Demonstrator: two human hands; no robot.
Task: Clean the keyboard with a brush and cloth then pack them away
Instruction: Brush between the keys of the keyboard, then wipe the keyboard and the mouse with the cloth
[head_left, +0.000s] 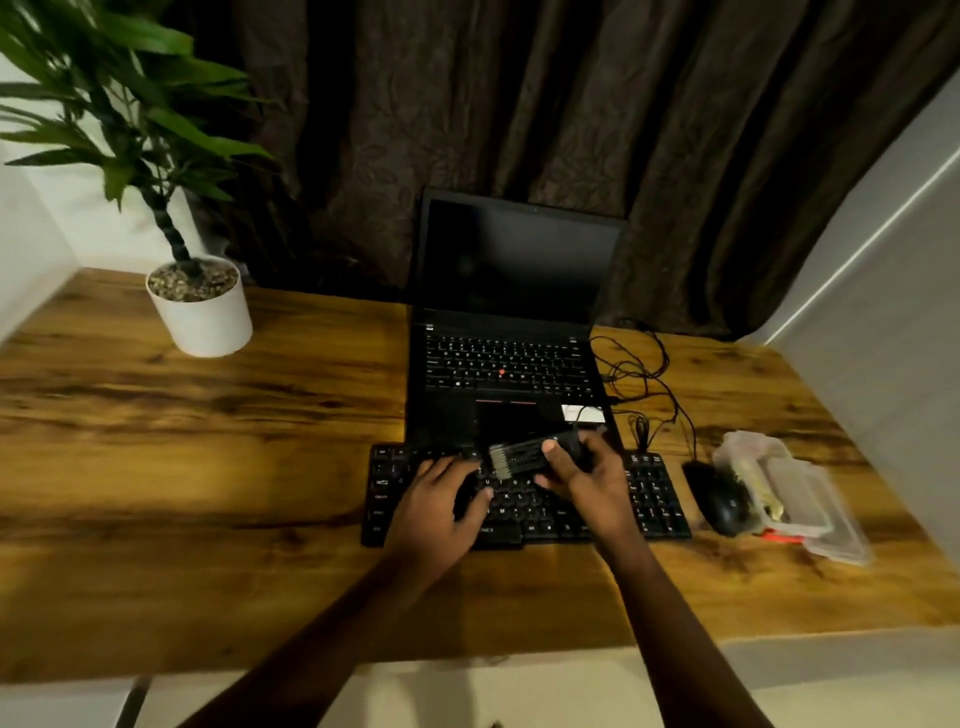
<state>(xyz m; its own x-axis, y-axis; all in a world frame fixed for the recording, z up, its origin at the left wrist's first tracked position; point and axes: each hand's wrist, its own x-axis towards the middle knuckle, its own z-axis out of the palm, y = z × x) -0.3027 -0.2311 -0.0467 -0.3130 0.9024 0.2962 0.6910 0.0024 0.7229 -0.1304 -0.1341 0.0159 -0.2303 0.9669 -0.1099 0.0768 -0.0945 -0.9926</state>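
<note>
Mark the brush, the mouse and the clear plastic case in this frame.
brush (521, 456): head view, middle of its dark body, beside the bristles.
mouse (719, 501): head view, top of its shell.
clear plastic case (826, 509): head view, bare clear panel.

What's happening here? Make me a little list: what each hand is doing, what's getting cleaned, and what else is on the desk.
left hand: rests on the keyboard, holding nothing
right hand: grips the brush, bristle end over the keys
being cleaned: the black keyboard, in front of the open laptop
right of keyboard: mouse, then clear plastic case
far left: potted plant
</note>
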